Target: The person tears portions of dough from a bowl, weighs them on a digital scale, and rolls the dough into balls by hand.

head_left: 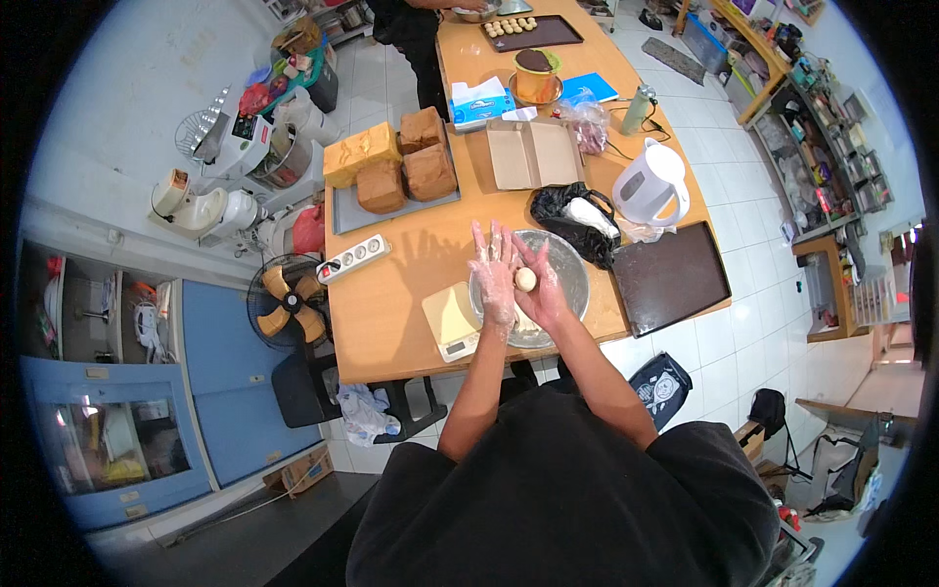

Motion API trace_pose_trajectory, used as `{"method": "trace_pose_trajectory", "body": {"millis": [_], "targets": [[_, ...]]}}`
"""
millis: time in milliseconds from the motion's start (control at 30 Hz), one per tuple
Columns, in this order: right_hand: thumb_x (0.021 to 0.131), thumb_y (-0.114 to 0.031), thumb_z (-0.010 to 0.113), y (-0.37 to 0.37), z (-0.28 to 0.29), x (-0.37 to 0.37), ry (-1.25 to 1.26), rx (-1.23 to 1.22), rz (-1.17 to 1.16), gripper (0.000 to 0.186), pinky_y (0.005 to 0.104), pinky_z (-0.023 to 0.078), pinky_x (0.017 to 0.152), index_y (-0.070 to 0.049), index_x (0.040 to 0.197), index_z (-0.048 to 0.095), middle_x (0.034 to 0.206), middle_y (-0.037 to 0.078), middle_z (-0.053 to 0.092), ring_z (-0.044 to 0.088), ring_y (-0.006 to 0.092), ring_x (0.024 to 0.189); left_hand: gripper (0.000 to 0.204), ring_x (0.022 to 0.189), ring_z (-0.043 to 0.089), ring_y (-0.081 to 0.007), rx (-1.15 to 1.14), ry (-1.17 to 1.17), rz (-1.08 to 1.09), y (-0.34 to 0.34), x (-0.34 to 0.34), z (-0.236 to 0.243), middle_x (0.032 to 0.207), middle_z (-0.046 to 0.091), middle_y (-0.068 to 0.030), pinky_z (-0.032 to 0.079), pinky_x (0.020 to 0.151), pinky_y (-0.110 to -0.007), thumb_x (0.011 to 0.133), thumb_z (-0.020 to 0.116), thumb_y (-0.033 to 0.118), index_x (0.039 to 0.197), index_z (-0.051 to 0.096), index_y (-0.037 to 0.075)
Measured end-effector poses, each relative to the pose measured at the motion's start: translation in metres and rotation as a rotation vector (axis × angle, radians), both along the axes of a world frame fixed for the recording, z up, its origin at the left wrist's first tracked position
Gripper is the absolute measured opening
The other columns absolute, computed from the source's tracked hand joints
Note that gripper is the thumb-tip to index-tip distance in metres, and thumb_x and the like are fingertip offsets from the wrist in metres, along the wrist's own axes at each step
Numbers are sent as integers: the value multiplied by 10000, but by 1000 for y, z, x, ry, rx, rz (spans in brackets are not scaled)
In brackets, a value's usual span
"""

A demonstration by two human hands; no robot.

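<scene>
The dough ball lies in the right hand, on the side facing the left, above the steel bowl. To round it well, light and even pressure between the palms would probably serve best – enough to smooth the skin, not so much as to flatten it – with any seam tucked underneath. A thin film of flour should prevent sticking, though too much might let the ball slide instead of roll. It looks pale cream, small and nearly round, with a fairly smooth top; its underside is hidden.

The right fingers are loosely extended, not visibly closed around the ball, which seems simply to rest there. The left hand is spread wide and holds nothing, its palm and fingers white with flour. Just beside the bowl, on the left, sits a kitchen scale; to the right, a dark baking tray lies near a black plastic bag. Farther up the table stand brown loaves – and, at the far end, another tray bears rows of small pale balls
</scene>
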State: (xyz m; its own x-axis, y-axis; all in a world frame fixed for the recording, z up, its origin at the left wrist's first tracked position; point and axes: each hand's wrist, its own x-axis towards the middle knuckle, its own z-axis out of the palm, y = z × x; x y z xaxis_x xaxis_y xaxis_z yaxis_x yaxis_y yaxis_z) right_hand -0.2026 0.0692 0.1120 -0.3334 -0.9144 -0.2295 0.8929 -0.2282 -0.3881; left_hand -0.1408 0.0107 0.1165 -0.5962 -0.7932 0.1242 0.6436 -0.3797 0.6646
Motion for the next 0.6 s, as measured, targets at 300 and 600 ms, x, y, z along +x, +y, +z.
{"method": "trace_pose_trajectory", "body": {"millis": [300, 600], "targets": [[930, -631, 321, 1, -6, -9, -69, -121, -27, 748, 441, 245, 1140, -123, 1477, 278, 1524, 104, 290, 309, 268, 1387, 990, 1454, 84, -331, -204, -197, 9, 23, 3, -6, 1588, 41, -123, 68, 1177, -457, 835, 384, 752, 1527, -19, 171], [914, -661, 309, 5, 3, -2, -56, -81, 92, 767, 436, 354, 1084, -120, 1456, 322, 1452, 86, 401, 427, 254, 1304, 772, 1416, 214, -357, -345, -341, 211, 11, 7, 16, 1566, 79, -151, 363, 1072, -493, 945, 487, 29, 1523, 9, 210]]}}
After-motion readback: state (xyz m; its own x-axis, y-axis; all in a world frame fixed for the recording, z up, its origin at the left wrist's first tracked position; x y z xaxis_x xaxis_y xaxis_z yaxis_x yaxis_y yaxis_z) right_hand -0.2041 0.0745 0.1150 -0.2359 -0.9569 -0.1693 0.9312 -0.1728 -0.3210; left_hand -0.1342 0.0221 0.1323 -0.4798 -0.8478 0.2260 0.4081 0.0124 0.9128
